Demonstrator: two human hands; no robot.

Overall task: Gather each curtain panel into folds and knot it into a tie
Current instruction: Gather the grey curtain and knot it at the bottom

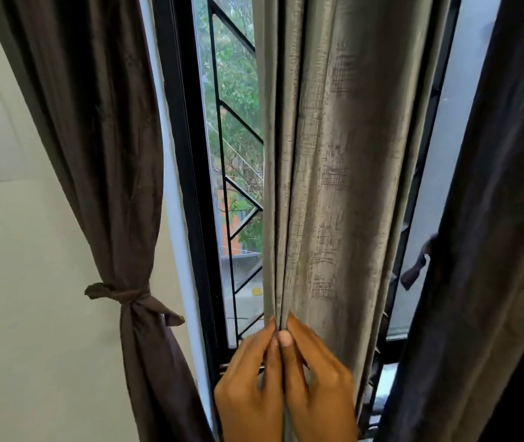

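A grey textured curtain panel [327,173] hangs in front of the window, its left edge gathered into narrow vertical folds. My left hand [248,387] and my right hand [318,381] meet low on those folds and pinch them together between thumbs and fingers. At the left a dark brown curtain panel [101,122] hangs bunched, bound by a knotted tie [133,299] at its waist. Another dark panel [490,250] hangs at the right edge, with a dark knot end [417,266] showing beside it.
A black window frame [187,173] and a black metal grille [232,199] stand behind the curtains, with trees outside. A pale wall [15,282] fills the left side.
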